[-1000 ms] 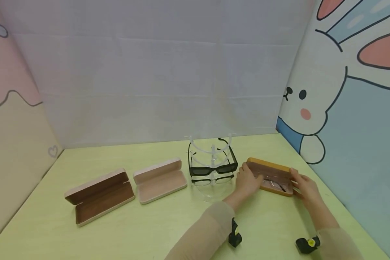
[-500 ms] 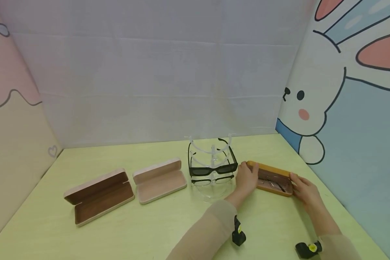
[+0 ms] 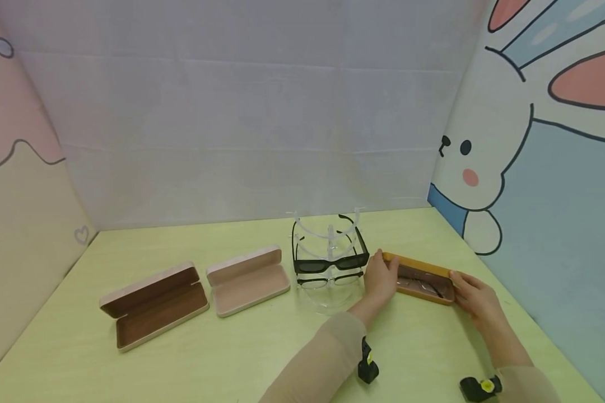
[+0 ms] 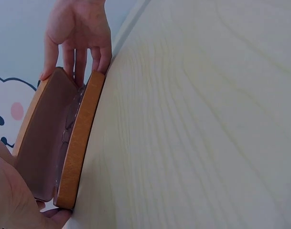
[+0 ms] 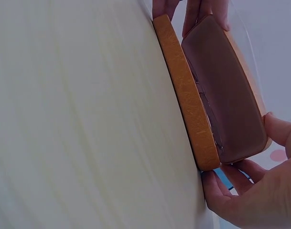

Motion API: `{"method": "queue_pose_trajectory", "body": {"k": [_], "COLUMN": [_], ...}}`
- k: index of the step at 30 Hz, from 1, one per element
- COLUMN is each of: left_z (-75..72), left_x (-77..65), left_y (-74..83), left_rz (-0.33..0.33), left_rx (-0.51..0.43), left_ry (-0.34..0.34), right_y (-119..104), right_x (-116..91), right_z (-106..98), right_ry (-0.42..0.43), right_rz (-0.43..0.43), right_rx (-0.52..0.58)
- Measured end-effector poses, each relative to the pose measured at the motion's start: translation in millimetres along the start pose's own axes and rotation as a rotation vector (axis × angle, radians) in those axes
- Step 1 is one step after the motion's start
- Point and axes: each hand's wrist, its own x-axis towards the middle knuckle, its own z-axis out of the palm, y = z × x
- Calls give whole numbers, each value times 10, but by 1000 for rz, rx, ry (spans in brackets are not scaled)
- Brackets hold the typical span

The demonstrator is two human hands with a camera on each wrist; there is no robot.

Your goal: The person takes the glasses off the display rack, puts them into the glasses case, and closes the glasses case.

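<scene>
An orange-brown glasses case (image 3: 419, 262) stands part-open on the table, its lid tilted over the base. Inside lie thin-framed glasses (image 3: 430, 287), partly hidden by the lid. My left hand (image 3: 380, 280) grips the case's left end, thumb on the lid and fingers at the end. At the right end, my right hand (image 3: 476, 296) holds the case, its thumb (image 5: 276, 128) against the lid's outside and other fingers by the base. In the left wrist view both hands flank the case's orange base wall (image 4: 80, 143).
Left of the case stands a clear display rack (image 3: 331, 232) bearing black sunglasses (image 3: 331, 264) and dark-rimmed glasses (image 3: 330, 280). Farther left are an open pale pink case (image 3: 252, 288) and an open case with brown lining (image 3: 163, 313). White and cartoon-printed walls (image 3: 575, 224) border the table.
The orange case's lid has come down a little over its base. My left hand has shifted slightly left, its thumb moving from inside the case onto the lid.
</scene>
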Motion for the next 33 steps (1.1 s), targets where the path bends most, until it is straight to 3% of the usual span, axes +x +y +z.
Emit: {"method": "queue_pose_trajectory", "body": {"k": [10,14,26,33], "left_z": [-18,-13,-1,36], "left_x": [5,8,-5,-80], "left_y": [-15,-28,-103,-197], "left_rz": [13,36,105,63], "left_rx": [-59,-52,-13,19], "left_ry": [8,53,36,15], "right_y": [-10,-11,3,88], "right_x": [-13,-33,-31,-28], "right_z": [-14,-25,-2,42], "right_ry": [-16,-33,-57,-65], "right_rz": [11,37,43,70], "right_rx": [-16,-63,-81,33]}}
